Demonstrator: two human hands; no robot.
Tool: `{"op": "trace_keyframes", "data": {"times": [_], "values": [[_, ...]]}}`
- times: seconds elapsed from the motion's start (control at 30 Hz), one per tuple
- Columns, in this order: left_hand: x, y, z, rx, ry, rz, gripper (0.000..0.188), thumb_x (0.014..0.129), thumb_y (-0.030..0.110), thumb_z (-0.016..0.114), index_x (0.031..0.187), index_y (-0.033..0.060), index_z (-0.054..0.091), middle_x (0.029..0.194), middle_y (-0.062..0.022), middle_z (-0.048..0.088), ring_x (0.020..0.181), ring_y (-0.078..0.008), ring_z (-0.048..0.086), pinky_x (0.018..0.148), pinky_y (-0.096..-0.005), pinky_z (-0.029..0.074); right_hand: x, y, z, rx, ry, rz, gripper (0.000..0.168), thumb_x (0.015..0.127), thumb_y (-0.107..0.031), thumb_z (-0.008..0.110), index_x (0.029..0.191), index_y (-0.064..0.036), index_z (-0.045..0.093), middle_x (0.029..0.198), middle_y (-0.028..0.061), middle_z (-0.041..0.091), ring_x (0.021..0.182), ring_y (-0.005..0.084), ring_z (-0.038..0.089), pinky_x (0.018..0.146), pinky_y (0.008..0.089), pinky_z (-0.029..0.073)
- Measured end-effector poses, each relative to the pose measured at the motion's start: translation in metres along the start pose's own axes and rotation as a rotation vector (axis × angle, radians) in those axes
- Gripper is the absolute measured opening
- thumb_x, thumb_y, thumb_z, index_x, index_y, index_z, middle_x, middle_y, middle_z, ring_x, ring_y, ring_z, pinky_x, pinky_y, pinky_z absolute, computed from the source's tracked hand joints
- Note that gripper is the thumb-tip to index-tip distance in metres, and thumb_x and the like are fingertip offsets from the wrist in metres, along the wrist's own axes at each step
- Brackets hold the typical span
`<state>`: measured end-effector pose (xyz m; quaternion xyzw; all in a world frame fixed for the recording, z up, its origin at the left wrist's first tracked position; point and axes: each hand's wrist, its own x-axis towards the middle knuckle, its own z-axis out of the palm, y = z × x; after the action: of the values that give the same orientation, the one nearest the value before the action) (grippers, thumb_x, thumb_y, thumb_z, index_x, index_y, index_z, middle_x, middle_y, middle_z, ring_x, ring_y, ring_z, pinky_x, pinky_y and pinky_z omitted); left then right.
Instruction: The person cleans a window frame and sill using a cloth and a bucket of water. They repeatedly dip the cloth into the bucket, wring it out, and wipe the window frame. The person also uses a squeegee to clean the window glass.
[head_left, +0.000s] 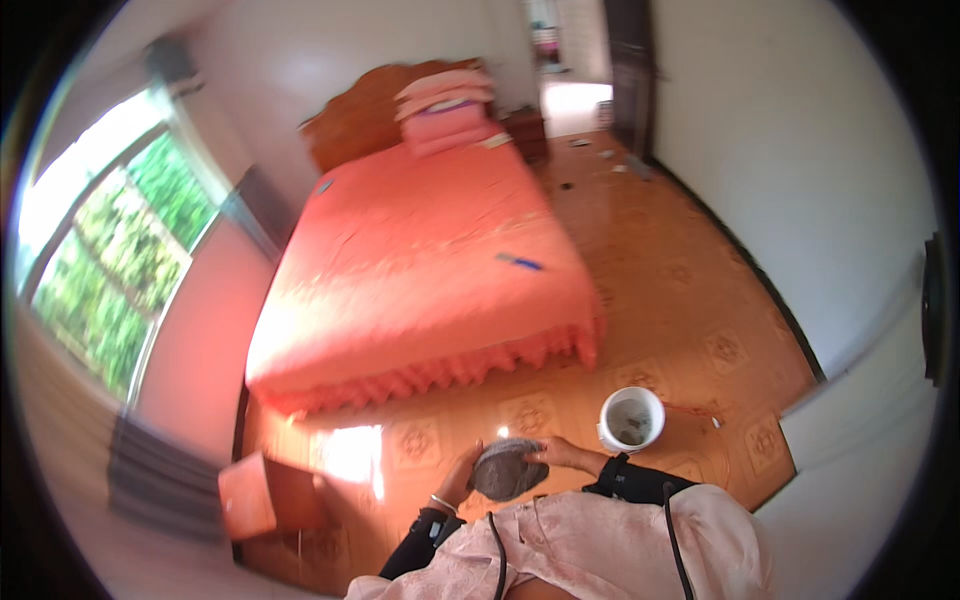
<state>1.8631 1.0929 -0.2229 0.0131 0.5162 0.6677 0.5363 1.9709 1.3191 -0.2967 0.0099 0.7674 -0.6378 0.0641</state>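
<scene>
Between my two hands, low in front of my body, is a folded or bunched grey cloth (510, 471). My left hand (463, 474) grips its left edge; a bracelet is on that wrist. My right hand (561, 452) holds its upper right edge. To the right of my right hand stands a white plastic bucket (631, 420) on the floor, with murky water and something dark in it. A bed with a coral-red ruffled cover (427, 262) lies ahead, and a blue-and-grey object (519, 262), blurred, rests on it.
A wooden stool or small box-like table (274, 496) stands at the lower left by a grey curtain (161, 480). Beyond the bed are stacked pillows (446, 109) and a nightstand (525, 133). Small items (619, 169) lie on the tiled floor near the doorway. A wall bounds the right side.
</scene>
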Motion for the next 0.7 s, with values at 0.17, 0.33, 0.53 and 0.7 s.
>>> {"op": "trace_keyframes", "data": {"times": [0.17,0.33,0.53,0.7], "values": [[-0.082,0.012,-0.086,0.08,0.146,0.147,0.05,0.099,0.042,0.046,0.126,0.0002,0.052,0.113,-0.0044,0.062,0.101,-0.012,0.06,0.086,-0.0252,0.049,0.118,-0.043,0.066,-0.425,-0.127,-0.326,0.047,0.09,-0.027,0.066,0.13,-0.005,0.054,0.12,0.011,0.062,0.109,0.0178,0.058,0.094,0.0312,0.045],[-0.118,-0.004,-0.114,0.091,0.334,0.287,0.046,0.095,0.038,0.056,0.127,0.0046,0.053,0.106,0.0017,0.061,0.088,-0.0076,0.056,0.074,-0.0211,0.045,0.195,-0.105,0.122,-0.215,-0.437,-0.191,0.036,0.085,-0.025,0.066,0.116,-0.006,0.063,0.108,0.0138,0.066,0.099,0.0234,0.063,0.085,0.0344,0.049],[-0.112,-0.027,-0.18,0.059,0.717,0.359,0.039,0.095,0.036,0.056,0.124,0.0102,0.057,0.098,0.0033,0.061,0.082,-0.0067,0.053,0.066,-0.0223,0.043,0.273,-0.146,0.186,-0.217,-0.611,-0.403,0.039,0.079,-0.02,0.068,0.115,-0.005,0.064,0.102,0.0168,0.068,0.093,0.0248,0.065,0.083,0.035,0.05],[-0.111,-0.002,-0.247,0.27,1.042,0.324,0.037,0.096,0.035,0.054,0.118,0.0058,0.059,0.092,0.0012,0.061,0.08,-0.0079,0.057,0.061,-0.0239,0.048,0.373,-0.145,0.229,-0.178,-0.936,-0.312,0.042,0.074,-0.019,0.069,0.113,-0.004,0.065,0.097,0.0164,0.07,0.087,0.0266,0.067,0.081,0.0346,0.051]]}}
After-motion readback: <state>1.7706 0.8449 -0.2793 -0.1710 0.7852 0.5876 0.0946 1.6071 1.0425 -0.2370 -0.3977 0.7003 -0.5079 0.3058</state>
